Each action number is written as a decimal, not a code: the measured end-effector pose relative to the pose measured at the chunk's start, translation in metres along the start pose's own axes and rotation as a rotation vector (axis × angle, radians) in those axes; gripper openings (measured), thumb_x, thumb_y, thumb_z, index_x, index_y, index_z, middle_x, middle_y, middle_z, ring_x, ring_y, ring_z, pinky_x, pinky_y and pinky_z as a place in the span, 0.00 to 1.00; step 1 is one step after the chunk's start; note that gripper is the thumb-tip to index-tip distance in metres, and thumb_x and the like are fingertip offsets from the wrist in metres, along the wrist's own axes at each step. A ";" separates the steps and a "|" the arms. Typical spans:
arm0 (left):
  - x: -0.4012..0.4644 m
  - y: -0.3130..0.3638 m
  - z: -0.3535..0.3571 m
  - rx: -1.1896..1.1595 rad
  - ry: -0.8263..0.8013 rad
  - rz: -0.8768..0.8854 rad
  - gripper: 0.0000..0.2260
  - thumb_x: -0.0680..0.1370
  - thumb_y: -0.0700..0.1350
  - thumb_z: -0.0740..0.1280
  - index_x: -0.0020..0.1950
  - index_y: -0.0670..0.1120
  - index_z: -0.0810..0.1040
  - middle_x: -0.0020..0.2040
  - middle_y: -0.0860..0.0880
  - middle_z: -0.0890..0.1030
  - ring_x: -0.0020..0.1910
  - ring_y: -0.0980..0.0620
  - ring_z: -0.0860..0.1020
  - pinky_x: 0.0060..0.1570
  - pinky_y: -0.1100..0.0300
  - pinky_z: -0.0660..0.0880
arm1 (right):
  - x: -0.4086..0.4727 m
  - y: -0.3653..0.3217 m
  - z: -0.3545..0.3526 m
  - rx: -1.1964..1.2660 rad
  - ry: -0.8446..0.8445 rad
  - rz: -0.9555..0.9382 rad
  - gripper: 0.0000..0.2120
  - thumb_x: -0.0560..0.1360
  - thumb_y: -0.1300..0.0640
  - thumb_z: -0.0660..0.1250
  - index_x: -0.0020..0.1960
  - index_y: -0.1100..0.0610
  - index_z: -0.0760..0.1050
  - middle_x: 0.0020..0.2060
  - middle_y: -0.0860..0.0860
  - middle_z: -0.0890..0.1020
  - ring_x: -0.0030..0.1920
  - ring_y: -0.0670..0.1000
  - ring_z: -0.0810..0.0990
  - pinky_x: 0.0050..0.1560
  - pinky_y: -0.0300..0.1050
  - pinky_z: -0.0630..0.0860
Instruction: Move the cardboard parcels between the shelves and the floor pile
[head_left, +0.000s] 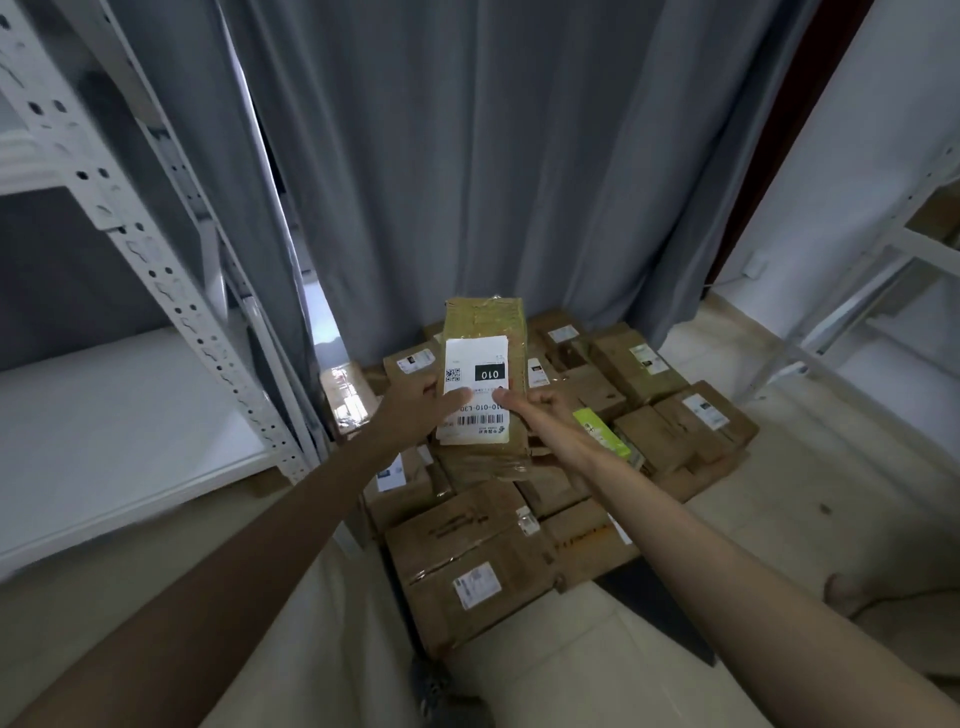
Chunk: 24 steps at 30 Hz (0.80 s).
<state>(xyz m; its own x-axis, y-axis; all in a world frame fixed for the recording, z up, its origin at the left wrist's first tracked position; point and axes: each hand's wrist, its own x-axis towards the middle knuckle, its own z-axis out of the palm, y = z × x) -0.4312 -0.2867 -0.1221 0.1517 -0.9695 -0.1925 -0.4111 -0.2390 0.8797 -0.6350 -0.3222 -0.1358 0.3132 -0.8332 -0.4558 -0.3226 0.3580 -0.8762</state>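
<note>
In the head view, both hands hold one flat, rectangular cardboard parcel (484, 384) above the floor pile (561, 467), its long axis pointing away from the person and its white label (475, 395) facing up, printed "010". The left hand (415, 410) grips the left edge with the thumb on the label, and the right hand (540, 408) pinches the right edge in the same way. The pile has well over ten brown taped boxes, too many to count exactly, with one green packet (602, 436) among them; white perforated metal shelves (130, 244) stand at the left, grey curtains (493, 156) behind.

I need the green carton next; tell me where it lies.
In the head view, the green carton lies on the floor pile, just right of the right hand.
</note>
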 end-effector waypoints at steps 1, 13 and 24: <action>0.011 -0.006 -0.001 -0.008 -0.004 -0.010 0.16 0.80 0.50 0.68 0.66 0.48 0.78 0.59 0.52 0.83 0.45 0.60 0.81 0.37 0.71 0.76 | 0.013 0.002 0.002 0.001 -0.008 0.030 0.41 0.65 0.28 0.72 0.67 0.50 0.64 0.60 0.48 0.80 0.60 0.50 0.78 0.50 0.48 0.75; 0.092 -0.095 0.020 -0.098 0.006 -0.226 0.13 0.78 0.49 0.72 0.62 0.51 0.78 0.50 0.58 0.81 0.44 0.64 0.79 0.35 0.75 0.71 | 0.128 0.071 0.038 0.197 -0.084 0.335 0.33 0.65 0.28 0.71 0.65 0.44 0.78 0.49 0.45 0.88 0.50 0.49 0.87 0.51 0.50 0.83; 0.144 -0.192 0.068 -0.117 0.157 -0.493 0.18 0.78 0.51 0.71 0.63 0.44 0.79 0.58 0.47 0.82 0.57 0.48 0.80 0.61 0.49 0.77 | 0.231 0.152 0.057 0.467 -0.054 0.578 0.16 0.76 0.41 0.71 0.54 0.52 0.82 0.43 0.51 0.88 0.40 0.50 0.88 0.36 0.44 0.82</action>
<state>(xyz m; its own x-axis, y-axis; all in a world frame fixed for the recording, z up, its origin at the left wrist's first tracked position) -0.3916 -0.3839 -0.3479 0.4381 -0.7217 -0.5359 -0.1556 -0.6480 0.7455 -0.5608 -0.4364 -0.3837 0.2558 -0.4405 -0.8606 -0.0400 0.8846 -0.4647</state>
